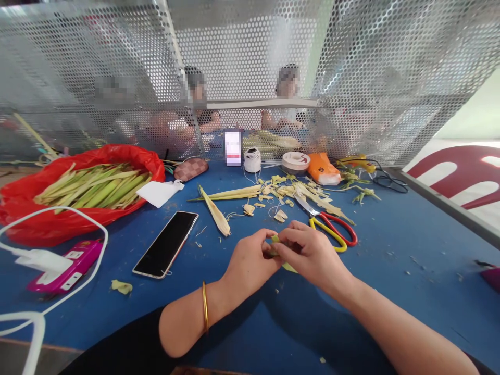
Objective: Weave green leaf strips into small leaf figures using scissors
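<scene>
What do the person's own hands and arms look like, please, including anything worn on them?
Both are ungloved. The left hand has a thin gold bangle above its wrist and a black sleeve ending on the forearm. The right hand has no bangle; its forearm is bare.

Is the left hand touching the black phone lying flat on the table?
Apart. The head view plainly shows blue table between the left hand and the phone.
</scene>
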Action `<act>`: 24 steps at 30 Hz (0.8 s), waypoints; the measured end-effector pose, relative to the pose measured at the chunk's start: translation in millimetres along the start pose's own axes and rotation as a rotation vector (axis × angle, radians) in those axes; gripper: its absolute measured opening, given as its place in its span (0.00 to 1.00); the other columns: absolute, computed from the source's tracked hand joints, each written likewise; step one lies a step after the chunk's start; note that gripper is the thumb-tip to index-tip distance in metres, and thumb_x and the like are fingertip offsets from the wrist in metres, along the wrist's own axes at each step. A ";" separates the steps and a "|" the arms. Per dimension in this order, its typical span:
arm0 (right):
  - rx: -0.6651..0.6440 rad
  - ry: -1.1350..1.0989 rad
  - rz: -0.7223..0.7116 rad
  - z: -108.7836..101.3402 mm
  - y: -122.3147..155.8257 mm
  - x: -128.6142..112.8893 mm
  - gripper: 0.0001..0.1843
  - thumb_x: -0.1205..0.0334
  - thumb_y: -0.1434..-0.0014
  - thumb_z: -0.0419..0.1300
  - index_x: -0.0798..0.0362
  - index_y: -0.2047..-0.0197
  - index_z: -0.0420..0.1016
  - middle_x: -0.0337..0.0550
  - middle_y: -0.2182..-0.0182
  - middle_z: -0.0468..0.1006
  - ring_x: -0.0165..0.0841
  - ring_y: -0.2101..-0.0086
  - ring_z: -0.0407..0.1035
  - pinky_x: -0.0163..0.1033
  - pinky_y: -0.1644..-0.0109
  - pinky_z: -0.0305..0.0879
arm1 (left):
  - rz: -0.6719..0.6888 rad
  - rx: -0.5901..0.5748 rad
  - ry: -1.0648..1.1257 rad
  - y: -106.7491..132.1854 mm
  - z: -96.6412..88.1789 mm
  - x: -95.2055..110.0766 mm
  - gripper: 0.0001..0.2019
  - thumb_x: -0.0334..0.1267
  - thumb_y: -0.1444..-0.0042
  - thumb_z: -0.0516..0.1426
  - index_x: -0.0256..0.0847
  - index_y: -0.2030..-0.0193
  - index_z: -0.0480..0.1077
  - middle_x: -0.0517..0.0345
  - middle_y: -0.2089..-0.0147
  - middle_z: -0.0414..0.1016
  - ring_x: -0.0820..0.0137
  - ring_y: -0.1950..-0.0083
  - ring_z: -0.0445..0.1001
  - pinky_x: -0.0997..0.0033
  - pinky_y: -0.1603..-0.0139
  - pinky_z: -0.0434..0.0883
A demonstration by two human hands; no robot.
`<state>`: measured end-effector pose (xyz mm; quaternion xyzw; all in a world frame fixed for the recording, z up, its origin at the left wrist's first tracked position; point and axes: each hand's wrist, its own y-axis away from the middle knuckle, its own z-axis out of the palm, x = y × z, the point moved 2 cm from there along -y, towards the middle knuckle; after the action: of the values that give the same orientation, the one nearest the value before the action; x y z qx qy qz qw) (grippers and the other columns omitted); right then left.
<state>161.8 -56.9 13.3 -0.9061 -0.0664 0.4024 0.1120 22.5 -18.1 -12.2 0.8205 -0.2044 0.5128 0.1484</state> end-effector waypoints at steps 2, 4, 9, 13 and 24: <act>0.036 -0.022 -0.012 -0.5 0.5 0.1 0.12 0.62 0.43 0.58 0.52 0.78 0.71 0.38 0.74 0.66 0.28 0.75 0.61 0.34 0.73 0.55 | 0.026 -0.052 -0.012 0.4 3.2 -0.7 0.09 0.34 0.54 0.59 0.40 0.63 0.74 0.61 0.71 0.76 0.68 0.68 0.73 0.74 0.69 0.65; 0.043 -0.095 -0.017 -2.0 0.3 0.5 0.13 0.62 0.43 0.57 0.52 0.79 0.69 0.37 0.76 0.65 0.28 0.75 0.61 0.34 0.73 0.56 | 0.035 -0.139 0.011 0.7 5.4 -1.0 0.05 0.34 0.53 0.58 0.40 0.68 0.74 0.60 0.72 0.75 0.68 0.68 0.73 0.74 0.69 0.64; 0.082 -0.239 0.118 -5.9 -1.5 5.3 0.16 0.57 0.40 0.57 0.52 0.78 0.66 0.32 0.84 0.62 0.27 0.80 0.57 0.34 0.76 0.52 | 0.014 -0.335 0.077 4.5 6.1 3.2 0.05 0.35 0.50 0.57 0.39 0.73 0.72 0.60 0.75 0.74 0.69 0.71 0.72 0.74 0.70 0.64; 0.120 -0.285 0.100 -7.3 -1.9 6.1 0.17 0.55 0.37 0.54 0.52 0.76 0.66 0.35 0.82 0.68 0.28 0.79 0.62 0.34 0.75 0.57 | -0.019 -0.368 0.088 7.0 5.9 5.7 0.05 0.35 0.50 0.56 0.40 0.74 0.71 0.60 0.75 0.74 0.69 0.71 0.72 0.74 0.69 0.65; 0.019 -0.373 0.018 -1.3 -1.8 6.5 0.13 0.57 0.36 0.52 0.52 0.71 0.68 0.36 0.76 0.72 0.27 0.76 0.64 0.33 0.71 0.61 | -0.228 -0.409 0.544 3.3 5.7 8.9 0.22 0.57 0.54 0.62 0.36 0.69 0.72 0.57 0.74 0.73 0.69 0.74 0.74 0.67 0.65 0.73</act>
<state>167.1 -54.0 10.0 -0.8152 -0.0742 0.5651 0.1025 28.9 -25.2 -6.5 0.6249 -0.1629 0.6410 0.4149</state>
